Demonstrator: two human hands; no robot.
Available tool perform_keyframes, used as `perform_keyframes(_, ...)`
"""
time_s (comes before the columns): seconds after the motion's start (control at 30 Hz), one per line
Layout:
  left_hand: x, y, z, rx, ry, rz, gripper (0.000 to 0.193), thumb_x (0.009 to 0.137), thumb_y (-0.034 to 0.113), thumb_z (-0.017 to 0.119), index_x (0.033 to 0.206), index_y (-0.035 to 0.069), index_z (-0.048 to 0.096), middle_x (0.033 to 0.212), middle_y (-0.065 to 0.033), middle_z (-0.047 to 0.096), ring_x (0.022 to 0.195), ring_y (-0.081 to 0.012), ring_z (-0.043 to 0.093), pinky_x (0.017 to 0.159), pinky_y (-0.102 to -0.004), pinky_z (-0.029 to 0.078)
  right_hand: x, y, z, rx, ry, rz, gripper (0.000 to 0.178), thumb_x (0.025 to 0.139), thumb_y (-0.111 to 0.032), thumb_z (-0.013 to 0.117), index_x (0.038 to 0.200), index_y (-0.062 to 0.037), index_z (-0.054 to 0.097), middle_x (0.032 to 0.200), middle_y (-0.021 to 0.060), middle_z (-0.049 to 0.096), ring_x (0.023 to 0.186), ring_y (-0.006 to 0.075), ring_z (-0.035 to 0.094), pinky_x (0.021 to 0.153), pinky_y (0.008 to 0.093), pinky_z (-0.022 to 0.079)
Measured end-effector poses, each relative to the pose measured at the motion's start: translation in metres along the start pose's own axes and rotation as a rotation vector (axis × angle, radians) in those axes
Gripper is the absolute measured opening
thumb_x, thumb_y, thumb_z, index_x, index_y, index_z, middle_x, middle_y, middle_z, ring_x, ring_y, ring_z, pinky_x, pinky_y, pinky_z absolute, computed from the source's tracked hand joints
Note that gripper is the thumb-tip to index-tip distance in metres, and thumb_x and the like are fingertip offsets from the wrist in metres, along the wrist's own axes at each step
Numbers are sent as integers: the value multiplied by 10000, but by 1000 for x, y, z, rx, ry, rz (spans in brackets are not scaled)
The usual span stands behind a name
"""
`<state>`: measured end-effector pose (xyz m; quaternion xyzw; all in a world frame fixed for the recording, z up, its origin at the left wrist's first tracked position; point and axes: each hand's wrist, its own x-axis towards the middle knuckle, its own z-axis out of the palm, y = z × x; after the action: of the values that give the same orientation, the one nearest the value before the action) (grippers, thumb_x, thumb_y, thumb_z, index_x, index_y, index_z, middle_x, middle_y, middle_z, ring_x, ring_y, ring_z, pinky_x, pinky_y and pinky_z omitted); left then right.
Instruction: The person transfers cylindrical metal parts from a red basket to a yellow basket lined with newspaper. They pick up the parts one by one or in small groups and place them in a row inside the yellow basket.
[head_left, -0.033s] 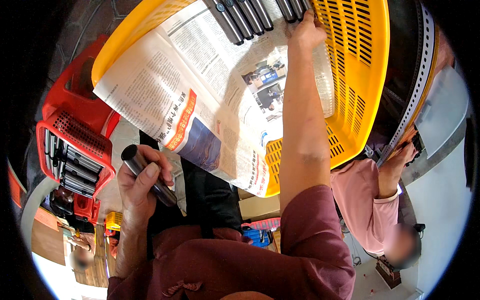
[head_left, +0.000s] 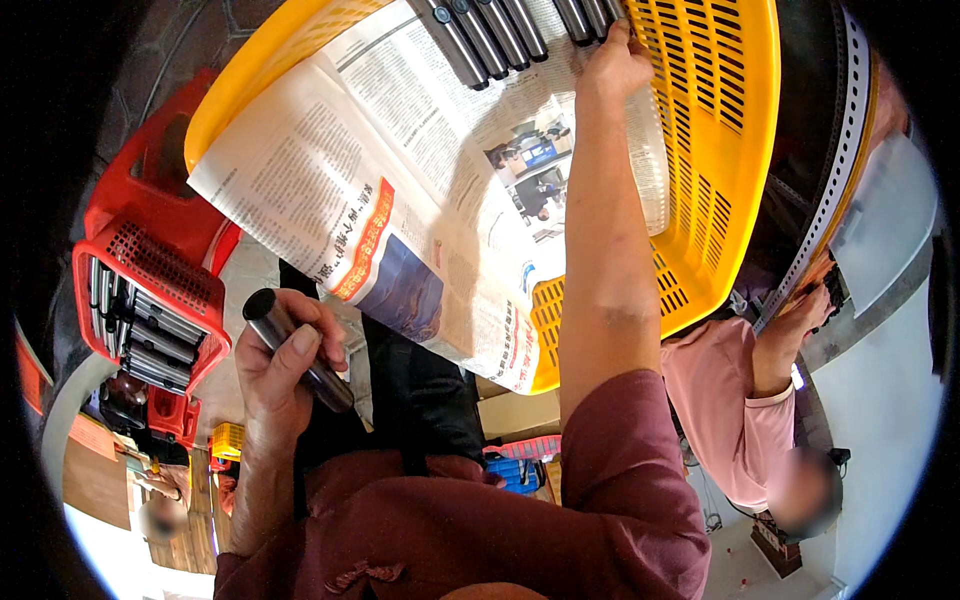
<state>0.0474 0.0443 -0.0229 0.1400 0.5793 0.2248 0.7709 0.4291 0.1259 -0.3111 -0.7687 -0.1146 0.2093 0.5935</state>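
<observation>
My left hand [head_left: 283, 362] is closed around a dark silver metal tube [head_left: 318, 368] with a black end, held tilted outside the large yellow plastic basket [head_left: 757, 170]. My right hand [head_left: 612, 66] reaches deep into that basket. Its fingers close on the near end of a silver metal tube [head_left: 602, 14] in a small group at the far right; the palm side is hidden. Left of this group, several similar tubes [head_left: 482, 42] lie side by side with black ends toward me. Newspaper [head_left: 400, 130] lines the basket and folds over its near-left rim.
A red basket [head_left: 165, 262] full of similar tubes stands at left on a red plastic stool [head_left: 150, 175]. A perforated metal rail [head_left: 815, 220] runs along the right. A person in a pink shirt [head_left: 715, 400] sits at right. Another person [head_left: 165, 490] is far at lower left.
</observation>
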Motion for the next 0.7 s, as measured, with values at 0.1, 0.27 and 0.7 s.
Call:
perform_keyframes(0.1,1,2,-2,0,-13,5,280,897,226,668,1025,17,531,882,-119,591,699,-144,566,629,-273,487,6,11,-5,-45,10,-95,206,875,-111,688,895,53,564,777,67,580,676,143,523,613,287,440)
perform_keyframes(0.27,4,0,-9,10,-4,5,269,903,219,663,1034,22,535,884,-118,591,701,-144,566,631,-278,489,-4,0,0,-165,-42,-169,224,887,-130,682,895,66,576,796,82,596,710,153,535,653,294,455)
perform_keyframes(0.7,2,-3,-18,23,-9,-12,248,916,221,650,1022,21,547,905,-92,613,714,-134,573,647,-284,493,13,11,-12,-432,-148,-274,235,896,-133,613,1049,45,590,951,148,600,855,249,568,743,351,460)
